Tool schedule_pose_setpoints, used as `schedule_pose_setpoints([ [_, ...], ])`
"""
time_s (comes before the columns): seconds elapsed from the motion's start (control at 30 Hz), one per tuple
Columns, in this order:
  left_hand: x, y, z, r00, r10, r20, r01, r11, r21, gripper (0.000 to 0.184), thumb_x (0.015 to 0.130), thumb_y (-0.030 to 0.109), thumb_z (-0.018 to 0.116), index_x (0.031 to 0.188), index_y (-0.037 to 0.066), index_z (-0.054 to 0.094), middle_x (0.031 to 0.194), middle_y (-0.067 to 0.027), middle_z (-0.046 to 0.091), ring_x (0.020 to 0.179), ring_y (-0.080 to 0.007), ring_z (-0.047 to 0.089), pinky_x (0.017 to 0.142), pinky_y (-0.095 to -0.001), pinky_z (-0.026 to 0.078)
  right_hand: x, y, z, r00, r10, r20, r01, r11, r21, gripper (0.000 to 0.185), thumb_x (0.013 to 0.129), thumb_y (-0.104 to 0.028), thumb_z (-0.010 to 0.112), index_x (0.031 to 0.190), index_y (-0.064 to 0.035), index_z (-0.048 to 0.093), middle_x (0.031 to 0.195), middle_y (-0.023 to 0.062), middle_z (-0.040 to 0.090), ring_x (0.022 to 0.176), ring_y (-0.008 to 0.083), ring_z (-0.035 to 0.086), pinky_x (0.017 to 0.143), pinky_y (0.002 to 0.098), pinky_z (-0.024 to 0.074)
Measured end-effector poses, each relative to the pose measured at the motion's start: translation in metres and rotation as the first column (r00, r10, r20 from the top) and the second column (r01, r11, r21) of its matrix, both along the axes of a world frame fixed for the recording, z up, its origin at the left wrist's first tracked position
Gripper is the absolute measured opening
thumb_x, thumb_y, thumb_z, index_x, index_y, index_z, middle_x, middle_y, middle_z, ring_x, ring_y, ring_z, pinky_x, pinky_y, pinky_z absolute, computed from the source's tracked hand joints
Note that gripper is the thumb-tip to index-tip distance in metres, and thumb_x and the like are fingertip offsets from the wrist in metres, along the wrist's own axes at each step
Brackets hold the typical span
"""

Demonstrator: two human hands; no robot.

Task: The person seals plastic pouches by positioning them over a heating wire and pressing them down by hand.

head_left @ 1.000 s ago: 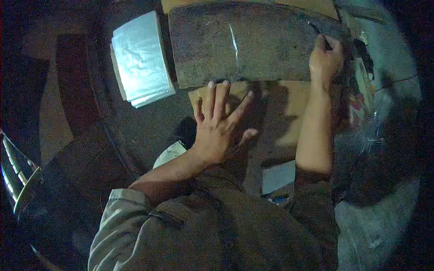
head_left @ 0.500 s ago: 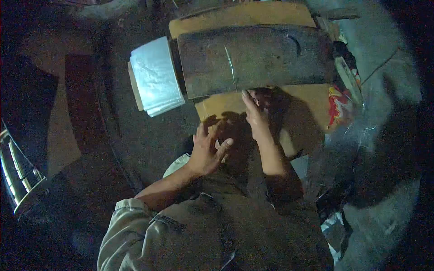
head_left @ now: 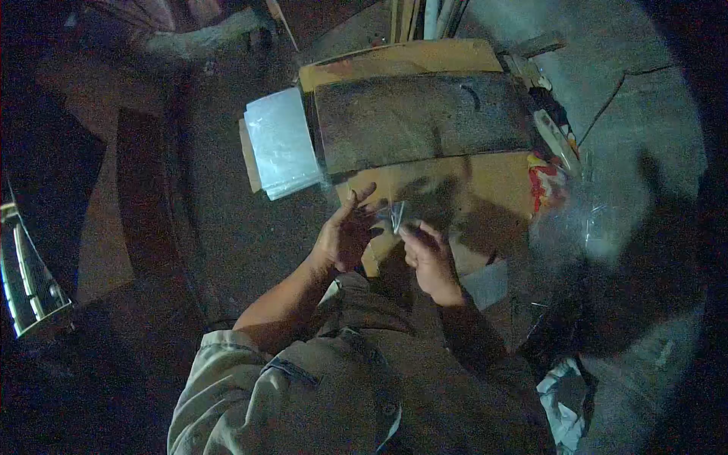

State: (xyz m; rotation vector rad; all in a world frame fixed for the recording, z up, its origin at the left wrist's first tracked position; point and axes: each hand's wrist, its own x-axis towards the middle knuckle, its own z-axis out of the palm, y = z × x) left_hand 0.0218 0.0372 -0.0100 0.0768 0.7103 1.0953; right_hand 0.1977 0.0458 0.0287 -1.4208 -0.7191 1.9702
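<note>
My right hand [head_left: 431, 262] is closed in a pinch on a small, thin, shiny strip [head_left: 396, 216], which looks like clear plastic. Its exact kind is hard to tell in the dim light. Facing it, my left hand [head_left: 339, 235] is open with fingers spread, close to the strip; whether they touch is unclear. Both hands are over the near part of a tan cardboard sheet [head_left: 485, 182]. Beyond them lies a dark, worn board [head_left: 409, 117] with a short curved dark mark or piece at its upper right.
Left of the board, a stack of clear plastic sheets [head_left: 282, 140] rests on a brown backing. A red and yellow packet [head_left: 544, 184] lies at the right, beside crumpled clear plastic [head_left: 572, 227]. Wooden sticks [head_left: 406, 19] stand at the back. A white crumpled bag [head_left: 563, 406] sits low right.
The thin shiny strip that lay across the dark board is now off it, in my right hand. That hand has come back toward me, and my left hand has turned and risen toward it.
</note>
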Motion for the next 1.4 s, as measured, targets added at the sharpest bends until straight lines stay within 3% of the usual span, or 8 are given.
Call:
schedule_pose_setpoints([
  [0.17,-0.002,-0.015,0.029,1.000,-0.020,0.001,0.020,0.997,0.073,0.052,0.099,0.042,0.034,0.134,0.004,0.040,0.117,-0.0132,0.056,0.105,-0.0243,0.054,0.087,-0.0385,0.039,0.009,-0.044,-0.006,0.991,0.016,-0.131,-0.025,0.997,-0.067,0.023,0.090,-0.033,0.058,0.093,-0.0108,0.056,0.068,-0.0050,0.042,0.053,0.0047,0.034,0.048,0.0218,0.0258],
  [0.23,-0.002,-0.023,0.047,0.997,-0.053,-0.063,0.059,0.994,0.096,0.052,0.099,0.041,0.033,0.132,0.003,0.042,0.109,-0.0117,0.060,0.097,-0.0239,0.057,0.083,-0.0354,0.041,0.004,-0.051,-0.006,0.913,-0.285,-0.293,0.195,0.934,-0.298,0.020,0.090,-0.029,0.060,0.101,-0.0130,0.056,0.073,-0.0057,0.050,0.051,0.0036,0.035,0.044,0.0205,0.0234],
  [0.3,-0.005,-0.032,0.059,0.995,-0.067,-0.078,0.076,0.990,0.123,0.054,0.099,0.042,0.033,0.133,0.001,0.041,0.107,-0.0117,0.061,0.095,-0.0226,0.058,0.082,-0.0340,0.042,0.001,-0.050,0.010,0.878,-0.353,-0.323,0.267,0.922,-0.280,0.018,0.090,-0.030,0.059,0.091,-0.0127,0.054,0.072,-0.0049,0.051,0.050,0.0043,0.034,0.045,0.0209,0.0237],
  [0.5,-0.019,-0.057,0.115,0.916,-0.020,-0.400,0.094,0.982,0.166,0.063,0.097,0.050,0.034,0.131,-0.002,0.043,0.097,-0.0127,0.064,0.082,-0.0192,0.061,0.072,-0.0308,0.046,0.012,-0.054,0.052,0.952,-0.197,-0.235,0.251,0.941,0.225,0.015,0.089,-0.021,0.061,0.086,-0.0074,0.057,0.062,-0.0025,0.046,0.051,0.0060,0.036,0.048,0.0223,0.0254],
  [0.93,-0.016,-0.106,0.164,0.894,0.182,-0.410,-0.040,0.943,0.332,0.061,0.100,0.044,0.028,0.123,-0.008,0.049,0.079,-0.0127,0.061,0.066,-0.0183,0.059,0.058,-0.0305,0.048,0.009,-0.101,0.109,0.871,-0.093,-0.483,0.329,0.841,0.430,0.012,0.087,-0.013,0.060,0.090,-0.0046,0.053,0.076,0.0063,0.054,0.060,0.0111,0.044,0.054,0.0251,0.0341],
  [1.1,-0.013,-0.121,0.167,0.819,0.191,-0.541,0.047,0.917,0.395,0.058,0.100,0.041,0.029,0.121,-0.008,0.052,0.082,-0.0106,0.061,0.068,-0.0159,0.058,0.061,-0.0286,0.048,0.004,-0.111,0.112,0.934,-0.031,-0.355,0.202,0.866,0.457,0.034,0.085,-0.028,0.064,0.100,0.0007,0.053,0.078,0.0049,0.055,0.060,0.0101,0.043,0.052,0.0239,0.0332],
  [1.23,-0.008,-0.131,0.160,0.805,0.226,-0.549,0.061,0.888,0.456,0.054,0.101,0.038,0.030,0.119,-0.008,0.054,0.087,-0.0104,0.062,0.070,-0.0153,0.059,0.065,-0.0275,0.046,0.007,-0.111,0.121,0.998,0.013,-0.055,0.016,0.877,0.480,0.022,0.084,-0.021,0.066,0.088,-0.0014,0.058,0.076,0.0042,0.060,0.067,0.0089,0.052,0.060,0.0227,0.0413],
  [1.4,-0.005,-0.134,0.158,0.834,0.230,-0.501,0.031,0.888,0.460,0.053,0.101,0.038,0.031,0.117,-0.007,0.054,0.096,-0.0137,0.064,0.072,-0.0169,0.061,0.065,-0.0292,0.047,0.003,-0.115,0.133,0.997,-0.050,0.066,0.016,0.896,0.443,0.013,0.087,-0.014,0.063,0.085,-0.0015,0.059,0.072,0.0020,0.060,0.068,0.0078,0.055,0.062,0.0227,0.0433],
])
